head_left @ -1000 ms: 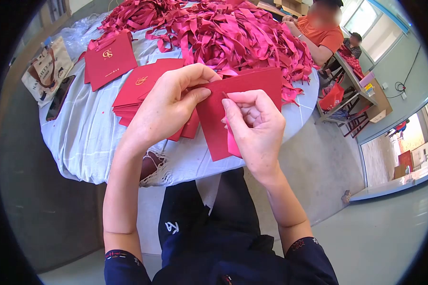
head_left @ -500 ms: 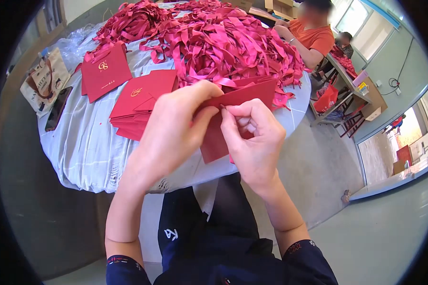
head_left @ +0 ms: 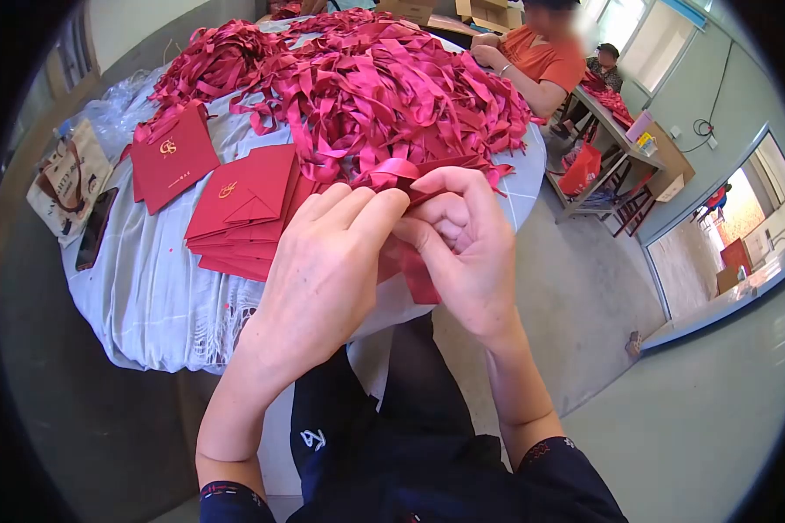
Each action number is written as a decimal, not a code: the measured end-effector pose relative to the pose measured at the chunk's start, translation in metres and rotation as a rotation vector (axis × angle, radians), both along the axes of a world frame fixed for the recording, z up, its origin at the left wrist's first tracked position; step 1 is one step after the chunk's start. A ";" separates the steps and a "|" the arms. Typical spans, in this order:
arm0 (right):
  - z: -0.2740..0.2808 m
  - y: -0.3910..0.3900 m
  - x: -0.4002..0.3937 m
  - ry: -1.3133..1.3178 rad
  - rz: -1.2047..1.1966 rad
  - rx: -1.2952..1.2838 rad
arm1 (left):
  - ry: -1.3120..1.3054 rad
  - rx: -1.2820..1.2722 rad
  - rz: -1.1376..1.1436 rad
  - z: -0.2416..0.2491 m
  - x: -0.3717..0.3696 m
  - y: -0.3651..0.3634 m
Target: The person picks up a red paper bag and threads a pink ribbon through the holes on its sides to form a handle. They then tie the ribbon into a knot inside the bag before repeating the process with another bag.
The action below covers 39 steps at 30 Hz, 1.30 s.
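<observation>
My left hand (head_left: 327, 270) and my right hand (head_left: 467, 248) meet at the top edge of a red paper bag (head_left: 420, 277), near the table's front edge. Both hands have bent fingers pinching at the bag's rim, where a pink ribbon (head_left: 394, 168) loops up. My left fingertips are hidden behind that hand's back. Left of my hands lies a stack of flat red bags (head_left: 235, 213) with gold print. Another red bag with a ribbon handle (head_left: 174, 159) lies farther left. Behind my hands rises a large heap of red-pink ribbons (head_left: 384, 87).
A pale cloth covers the round table (head_left: 139, 305). At its left lie a phone (head_left: 96, 228), a printed tote bag (head_left: 70, 183) and clear plastic (head_left: 126, 105). A person in orange (head_left: 545, 65) sits across at the right; another person (head_left: 606, 68) sits farther back by a bench.
The bag between my hands has turned and shows less of its face. My right fingers have moved up to its rim, and a ribbon loop now shows there. The view has shifted slightly.
</observation>
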State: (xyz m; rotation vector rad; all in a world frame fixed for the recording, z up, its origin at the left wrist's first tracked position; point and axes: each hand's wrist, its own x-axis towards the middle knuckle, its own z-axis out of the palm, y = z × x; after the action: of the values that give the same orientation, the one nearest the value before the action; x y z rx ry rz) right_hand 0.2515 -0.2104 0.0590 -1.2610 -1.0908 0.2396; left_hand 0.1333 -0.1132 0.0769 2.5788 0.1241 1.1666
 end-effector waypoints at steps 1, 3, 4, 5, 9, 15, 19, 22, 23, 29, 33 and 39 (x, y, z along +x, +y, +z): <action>0.002 0.000 0.002 -0.052 0.014 -0.033 | 0.024 0.015 -0.001 0.000 0.000 0.000; 0.008 -0.001 0.007 -0.146 -0.052 -0.061 | 0.021 0.032 -0.021 0.001 0.000 0.001; 0.013 -0.003 0.010 -0.325 -0.092 -0.130 | 0.017 0.050 -0.038 0.002 0.000 0.000; 0.018 -0.005 0.013 -0.503 -0.131 -0.198 | 0.018 0.051 -0.042 0.002 0.001 -0.001; 0.044 -0.009 0.022 -0.957 -0.245 -0.272 | -0.010 0.017 -0.014 0.002 0.000 -0.005; 0.068 0.007 0.053 -0.928 0.277 -0.379 | -0.060 -0.052 -0.017 -0.009 0.001 -0.005; 0.090 0.021 0.057 -0.703 0.563 -0.774 | -0.035 -0.043 0.021 -0.004 -0.001 -0.011; 0.096 0.025 0.057 -0.728 0.548 -0.785 | 0.003 0.007 0.026 -0.001 -0.002 -0.012; 0.096 0.026 0.056 -0.751 0.531 -0.784 | 0.004 0.008 0.019 0.000 -0.003 -0.013; 0.089 0.022 0.053 -0.714 0.449 -0.758 | 0.067 -0.005 0.027 0.001 -0.003 -0.013; 0.076 0.018 0.056 -0.542 0.396 -0.640 | 0.078 0.005 -0.025 0.004 -0.006 -0.012; 0.083 0.021 0.062 -0.248 0.396 -0.490 | 0.065 -0.006 -0.019 0.004 -0.002 -0.013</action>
State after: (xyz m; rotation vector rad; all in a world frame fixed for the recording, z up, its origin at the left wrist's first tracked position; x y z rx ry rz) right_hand 0.3135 -0.1891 0.1418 -1.5231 -1.5571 0.6974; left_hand 0.1314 -0.1264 0.0811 2.6078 0.1171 1.0747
